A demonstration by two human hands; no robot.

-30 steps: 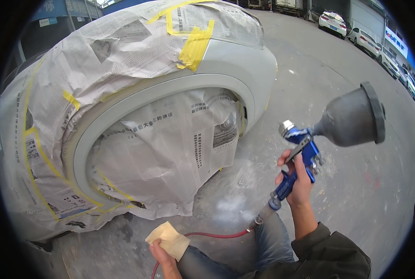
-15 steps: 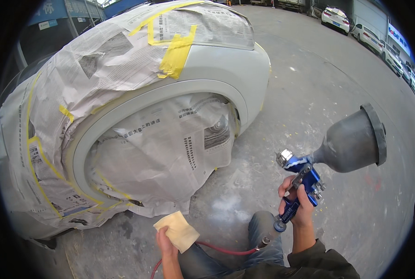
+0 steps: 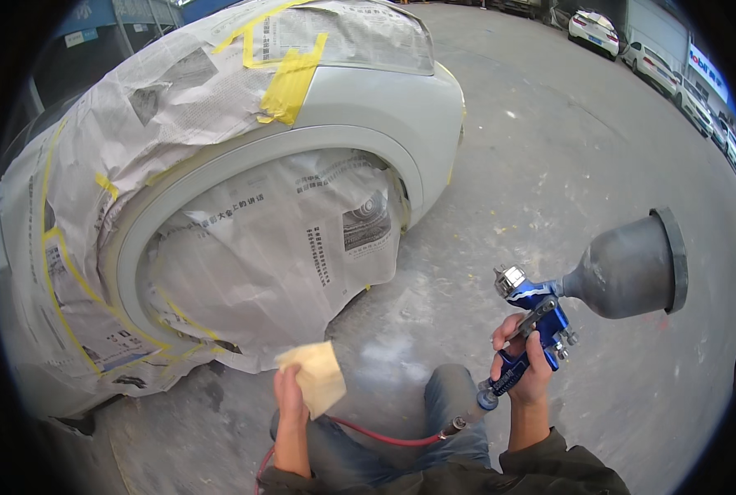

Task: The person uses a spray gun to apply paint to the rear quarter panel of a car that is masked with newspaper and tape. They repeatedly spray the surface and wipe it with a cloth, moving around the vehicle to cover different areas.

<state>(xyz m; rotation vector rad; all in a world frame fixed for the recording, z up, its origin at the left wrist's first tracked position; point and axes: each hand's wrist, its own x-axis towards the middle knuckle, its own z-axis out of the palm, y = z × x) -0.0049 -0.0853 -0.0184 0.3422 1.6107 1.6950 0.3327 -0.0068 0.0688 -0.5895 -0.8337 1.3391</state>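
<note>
My right hand [image 3: 526, 363] is wrapped round the handle of a blue spray gun [image 3: 541, 318], with fingers at its trigger. A grey paint cup [image 3: 627, 268] is fixed to the gun and leans off to the right. From the fitting at the handle's lower end a red hose [image 3: 392, 436] runs left across my legs. In my left hand [image 3: 289, 396] is a folded pale-yellow cloth [image 3: 318, 378], pinched along its left edge. Ahead on the left is a car's pale fender [image 3: 376, 95], with newspaper [image 3: 261, 239] covering the wheel opening beneath its arch.
More newspaper [image 3: 157, 107] masks the car body, fixed with yellow tape [image 3: 293, 82]. Grey concrete floor [image 3: 541, 165] stretches to the right of the car. Several white cars [image 3: 593, 35] are parked at the far right. My knee [image 3: 450, 392] is bent close below the gun.
The car has shifted slightly left and up in view. My left hand has raised and turned the cloth a little. The spray gun stays in my right hand at nearly the same spot.
</note>
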